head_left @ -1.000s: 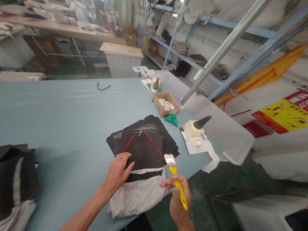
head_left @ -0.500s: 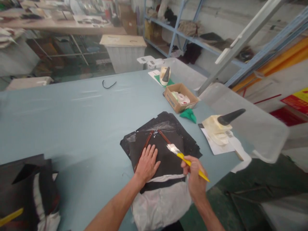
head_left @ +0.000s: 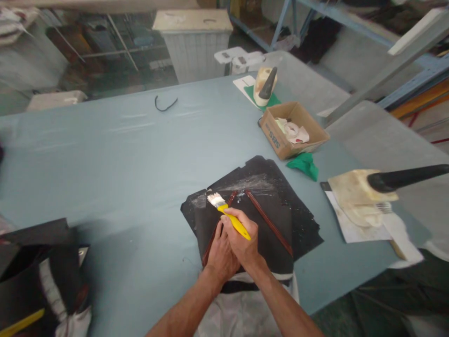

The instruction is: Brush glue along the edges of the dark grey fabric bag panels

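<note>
My right hand (head_left: 242,238) is closed round the yellow handle of a paintbrush (head_left: 234,222). The brush's whitish bristles reach the upper left edge of a black panel (head_left: 264,252), which carries two reddish-brown strips (head_left: 268,220) slanting apart. Flat on that panel rests my left hand (head_left: 220,255), fingers extended, partly hidden behind my right hand and wrist. Beneath the panel is a black sheet (head_left: 303,229) with white smears along its upper part. Pale grey fabric (head_left: 242,311) hangs from the panel's near side.
A cardboard box (head_left: 280,142) holding a tape roll stands at the back right, beside a green cloth (head_left: 304,164). A cream block with a black cone (head_left: 363,187) sits on white card to the right. Black bags (head_left: 28,281) lie at left on the blue-grey table (head_left: 115,187).
My right hand has carried the brush leftward, from the panel's right strip across to its upper left edge, passing over my left hand. My left hand stays on the panel. The view has tilted down.
</note>
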{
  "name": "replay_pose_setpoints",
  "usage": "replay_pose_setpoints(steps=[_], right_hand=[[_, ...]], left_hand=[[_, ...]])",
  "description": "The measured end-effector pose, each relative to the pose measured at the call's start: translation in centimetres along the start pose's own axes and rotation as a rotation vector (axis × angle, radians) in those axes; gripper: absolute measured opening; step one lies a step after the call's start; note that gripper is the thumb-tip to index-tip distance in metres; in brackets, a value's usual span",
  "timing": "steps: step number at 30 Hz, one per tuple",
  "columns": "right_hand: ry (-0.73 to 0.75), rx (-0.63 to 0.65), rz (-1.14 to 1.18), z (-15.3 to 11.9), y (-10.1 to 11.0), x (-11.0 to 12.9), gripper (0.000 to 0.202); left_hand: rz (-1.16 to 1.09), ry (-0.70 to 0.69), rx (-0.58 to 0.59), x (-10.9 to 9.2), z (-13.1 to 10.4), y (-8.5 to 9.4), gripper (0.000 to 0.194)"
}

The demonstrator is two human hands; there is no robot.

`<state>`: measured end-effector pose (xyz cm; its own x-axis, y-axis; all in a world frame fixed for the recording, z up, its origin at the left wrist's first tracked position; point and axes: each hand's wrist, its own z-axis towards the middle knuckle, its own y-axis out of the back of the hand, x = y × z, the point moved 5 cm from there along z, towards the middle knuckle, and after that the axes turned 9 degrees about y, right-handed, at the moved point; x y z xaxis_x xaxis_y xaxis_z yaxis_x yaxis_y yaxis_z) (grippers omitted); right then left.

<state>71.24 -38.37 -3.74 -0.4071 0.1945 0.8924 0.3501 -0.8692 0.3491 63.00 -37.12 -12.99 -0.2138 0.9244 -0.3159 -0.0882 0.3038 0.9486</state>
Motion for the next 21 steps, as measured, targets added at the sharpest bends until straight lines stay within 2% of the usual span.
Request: replay_pose_setpoints(steps=[7,13,17,21], right_hand=[[0.011,0.014,-0.102,0.4,-1.0,-0.3,0.016],[0.004,-0.074,-0.238,0.4,0.6,-1.1,0.013],[0.069,0.068,-0.251,0.5,1.2,-0.9,0.013],[0.17,0.215,-0.17,0.5,0.3,0.3,0.012]], left_hand=[[-0.014,0.016,0.03,-0.2,-0.1,0.1,0.069],[0.029,-0.029,-0.066,-0.3,-0.3,-0.6,0.08],[0.022,-0.031,-0.112,-0.3,-0.1,-0.7,0.08],[0.018,-0.033,-0.142,-0.5,-0.5,-0.7,0.071]])
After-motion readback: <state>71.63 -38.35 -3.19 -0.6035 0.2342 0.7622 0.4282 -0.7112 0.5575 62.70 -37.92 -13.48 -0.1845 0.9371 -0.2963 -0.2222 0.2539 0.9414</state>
